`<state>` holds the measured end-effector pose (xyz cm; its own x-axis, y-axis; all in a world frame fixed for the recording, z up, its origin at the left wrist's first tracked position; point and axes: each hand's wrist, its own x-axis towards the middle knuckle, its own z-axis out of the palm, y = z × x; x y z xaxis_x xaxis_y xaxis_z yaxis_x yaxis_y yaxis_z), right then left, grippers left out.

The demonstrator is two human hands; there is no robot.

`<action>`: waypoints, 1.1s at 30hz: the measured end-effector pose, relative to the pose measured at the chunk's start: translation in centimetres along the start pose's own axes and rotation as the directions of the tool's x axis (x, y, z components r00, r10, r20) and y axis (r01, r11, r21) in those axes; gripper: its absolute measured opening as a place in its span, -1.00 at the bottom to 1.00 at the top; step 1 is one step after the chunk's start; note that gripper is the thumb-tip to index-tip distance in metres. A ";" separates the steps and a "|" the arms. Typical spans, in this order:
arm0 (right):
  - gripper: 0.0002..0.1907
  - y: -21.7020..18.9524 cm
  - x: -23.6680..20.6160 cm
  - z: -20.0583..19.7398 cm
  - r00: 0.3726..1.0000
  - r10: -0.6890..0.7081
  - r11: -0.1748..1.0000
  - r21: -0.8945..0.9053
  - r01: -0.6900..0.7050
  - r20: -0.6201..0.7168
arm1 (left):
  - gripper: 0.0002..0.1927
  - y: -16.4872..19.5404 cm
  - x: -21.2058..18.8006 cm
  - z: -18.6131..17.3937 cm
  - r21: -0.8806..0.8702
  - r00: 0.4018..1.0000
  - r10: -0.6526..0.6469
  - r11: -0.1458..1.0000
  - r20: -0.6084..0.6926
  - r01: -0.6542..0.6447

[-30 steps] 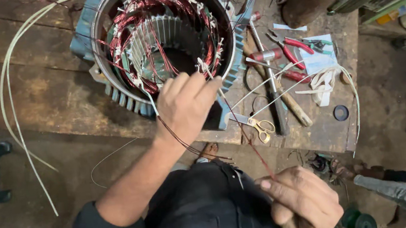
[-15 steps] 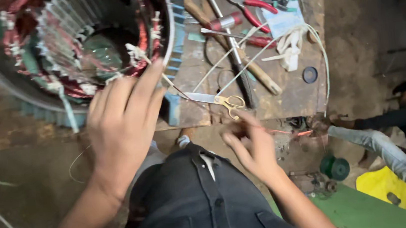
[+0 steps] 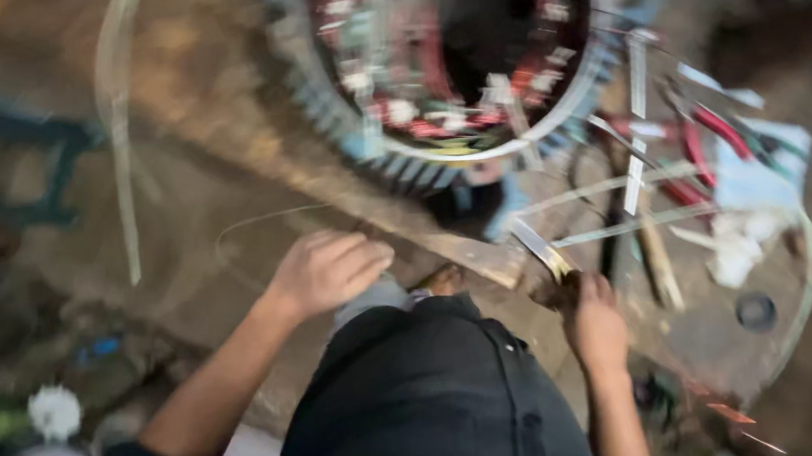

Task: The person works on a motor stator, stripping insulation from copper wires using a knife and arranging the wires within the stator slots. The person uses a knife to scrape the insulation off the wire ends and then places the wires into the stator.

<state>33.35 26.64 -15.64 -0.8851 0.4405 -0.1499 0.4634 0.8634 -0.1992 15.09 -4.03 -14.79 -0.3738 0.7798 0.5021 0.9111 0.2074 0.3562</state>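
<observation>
- The person's dark-clothed lap (image 3: 424, 397) fills the near bottom of the blurred head view, with both bare forearms reaching forward from it.
- The left hand (image 3: 328, 269) is loosely curled, fingers bent toward the palm, at the near edge of the wooden worktop (image 3: 217, 147); a thin wire (image 3: 254, 219) arcs just beyond its knuckles, but the blur hides whether the grip pinches it.
- The right hand (image 3: 595, 324) is closed at the worktop's near edge, its grip pressed around the handles of a pair of scissors (image 3: 541, 249); the pale blades stick out up and to the left from the fist.
- Just past the scissors lie white strips (image 3: 634, 174), a wooden-handled tool (image 3: 658, 257) and red-handled pliers (image 3: 708, 131), all to the right.
- A small dark ring (image 3: 756, 310) sits on the worktop to the right of the right hand.
- Farthest off, the round motor stator (image 3: 458, 52) with red windings stands well beyond both hands, nearer the left one's line.
</observation>
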 end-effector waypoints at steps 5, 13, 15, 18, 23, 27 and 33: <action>-0.49 -2.0 -0.9 -0.2 0.981 -0.027 0.996 -0.078 0.042 0.190 | -0.80 -0.9 -7.5 -1.8 0.015 0.664 -0.724 0.674 -0.185 0.739; -0.73 -3.2 -4.0 -0.3 0.742 -0.196 0.784 0.557 -0.274 0.641 | -0.35 -7.5 -17.1 -10.8 -0.037 -0.037 -0.797 -0.018 -0.603 0.999; -0.79 -4.6 -4.3 0.0 0.680 -0.268 0.757 0.586 -0.289 0.682 | -0.39 -9.9 -18.6 -13.8 -0.243 -0.265 -0.850 -0.167 -0.455 0.955; -0.84 -8.7 -3.8 0.6 0.632 -0.373 0.716 0.644 -0.269 0.679 | -0.37 -13.3 -19.7 -17.2 -0.137 -0.432 -0.884 -0.413 -0.176 0.900; -0.80 -19.0 -1.4 1.1 0.741 -0.129 0.896 0.397 -0.198 0.659 | -0.22 -20.1 -20.6 -18.1 0.192 -0.054 -0.995 -0.070 -0.087 0.979; -0.81 -26.9 0.9 2.2 0.837 -0.248 0.836 0.544 -0.068 0.487 | -0.39 -25.1 -20.7 -15.4 0.000 0.288 -0.944 0.292 -0.159 0.956; -0.78 -35.5 2.8 2.9 0.858 -0.275 0.723 0.681 -0.113 0.435 | -0.78 -27.0 -21.7 -17.2 -0.214 0.079 -0.995 0.063 0.067 0.975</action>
<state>14.53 -3.45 -11.82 -0.8684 0.0335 -0.4947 0.4639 0.4074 -0.7867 -4.38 -36.75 -21.76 -0.9240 -0.1050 -0.3677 -0.3443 0.6468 0.6805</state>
